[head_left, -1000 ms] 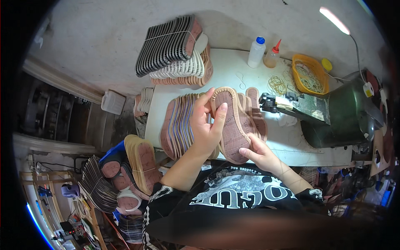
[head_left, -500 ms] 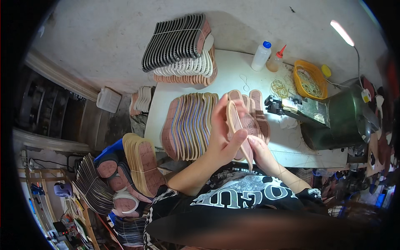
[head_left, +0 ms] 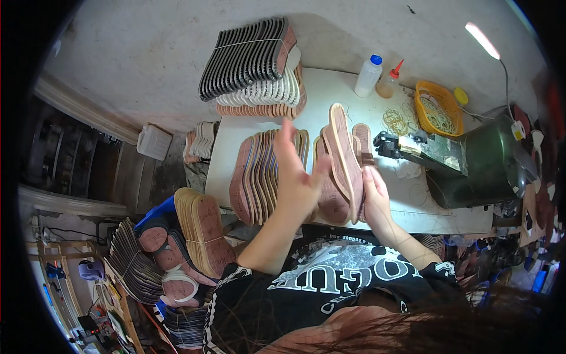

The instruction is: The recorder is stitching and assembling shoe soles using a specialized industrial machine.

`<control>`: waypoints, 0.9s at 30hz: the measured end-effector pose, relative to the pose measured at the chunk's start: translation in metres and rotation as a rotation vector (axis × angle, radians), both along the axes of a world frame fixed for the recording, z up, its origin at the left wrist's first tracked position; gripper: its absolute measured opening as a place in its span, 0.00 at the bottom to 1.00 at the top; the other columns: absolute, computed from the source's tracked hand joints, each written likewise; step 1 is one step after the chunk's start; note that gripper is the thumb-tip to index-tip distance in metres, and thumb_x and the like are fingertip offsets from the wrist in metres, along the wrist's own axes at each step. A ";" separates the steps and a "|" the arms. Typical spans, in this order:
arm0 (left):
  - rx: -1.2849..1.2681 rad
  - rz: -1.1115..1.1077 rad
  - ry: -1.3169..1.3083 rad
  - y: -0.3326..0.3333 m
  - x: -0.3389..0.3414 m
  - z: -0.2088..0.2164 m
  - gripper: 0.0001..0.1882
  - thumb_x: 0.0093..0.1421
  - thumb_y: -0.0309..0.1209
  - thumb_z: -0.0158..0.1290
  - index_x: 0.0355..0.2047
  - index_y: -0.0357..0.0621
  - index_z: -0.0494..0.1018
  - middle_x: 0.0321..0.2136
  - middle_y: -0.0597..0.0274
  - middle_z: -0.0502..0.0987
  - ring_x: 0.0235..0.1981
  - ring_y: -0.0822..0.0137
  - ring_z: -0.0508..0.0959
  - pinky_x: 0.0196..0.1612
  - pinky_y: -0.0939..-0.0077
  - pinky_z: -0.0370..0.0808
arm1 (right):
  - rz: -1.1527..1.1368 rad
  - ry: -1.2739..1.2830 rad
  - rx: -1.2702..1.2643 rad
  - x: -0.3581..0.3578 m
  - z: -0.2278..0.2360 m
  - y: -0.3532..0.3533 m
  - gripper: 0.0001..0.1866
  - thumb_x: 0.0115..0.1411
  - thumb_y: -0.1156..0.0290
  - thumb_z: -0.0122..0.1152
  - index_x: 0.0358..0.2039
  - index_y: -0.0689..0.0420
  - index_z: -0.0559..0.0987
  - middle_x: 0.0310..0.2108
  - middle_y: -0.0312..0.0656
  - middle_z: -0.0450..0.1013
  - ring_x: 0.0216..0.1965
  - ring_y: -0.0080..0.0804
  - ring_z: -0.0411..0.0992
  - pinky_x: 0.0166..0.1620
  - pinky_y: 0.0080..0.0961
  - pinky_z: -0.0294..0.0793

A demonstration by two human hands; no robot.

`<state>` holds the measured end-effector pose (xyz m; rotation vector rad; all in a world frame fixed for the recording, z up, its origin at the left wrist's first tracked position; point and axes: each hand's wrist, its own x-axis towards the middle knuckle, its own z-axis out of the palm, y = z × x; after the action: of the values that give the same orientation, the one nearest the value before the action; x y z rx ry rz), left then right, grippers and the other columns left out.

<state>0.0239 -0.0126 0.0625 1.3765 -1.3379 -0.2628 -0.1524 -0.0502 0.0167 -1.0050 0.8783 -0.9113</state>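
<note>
Head view: right hand (head_left: 377, 200) holds a tilted sole (head_left: 341, 150) at that hand's 11 o'clock; left hand (head_left: 298, 182) looks empty, fingers wide. Honestly, that one-sided grip could let it slip onto the counter (head_left: 324, 85).

The held sole (head_left: 346, 159) is dusty pink with a pale tan edge; the row of soles (head_left: 265, 177) shows tan edges striped with blue. The tied bundle (head_left: 247, 57) is black with a pinkish end. The basket (head_left: 422, 105) is orange-yellow, the machine housing (head_left: 496, 158) dark green, the shirt (head_left: 342, 270) black with white print.
</note>
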 end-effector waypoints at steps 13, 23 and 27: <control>0.834 0.188 -0.534 0.012 0.024 -0.075 0.29 0.57 0.33 0.50 0.59 0.43 0.60 0.64 0.48 0.51 0.66 0.50 0.47 0.62 0.37 0.42 | 0.599 0.747 -0.583 0.057 -0.034 -0.011 0.13 0.61 0.68 0.53 0.36 0.66 0.75 0.24 0.53 0.75 0.27 0.42 0.77 0.33 0.35 0.74; 0.767 0.101 -0.532 0.013 0.025 -0.075 0.28 0.54 0.28 0.46 0.58 0.40 0.61 0.63 0.46 0.52 0.65 0.49 0.49 0.63 0.42 0.43 | 0.387 0.911 -0.873 0.043 -0.027 -0.008 0.14 0.53 0.64 0.55 0.17 0.60 0.76 0.18 0.52 0.72 0.23 0.49 0.74 0.30 0.43 0.74; 0.536 0.345 -0.460 0.009 0.017 -0.073 0.29 0.57 0.32 0.50 0.57 0.33 0.59 0.61 0.40 0.52 0.64 0.45 0.49 0.62 0.43 0.47 | 0.266 0.690 -0.868 0.024 0.017 -0.021 0.10 0.54 0.68 0.56 0.22 0.61 0.78 0.20 0.51 0.73 0.24 0.47 0.74 0.30 0.39 0.74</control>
<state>0.0412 -0.0036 -0.0110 2.1908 -1.4215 -0.0687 -0.1283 -0.0713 0.0339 -2.2208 0.8742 -0.7117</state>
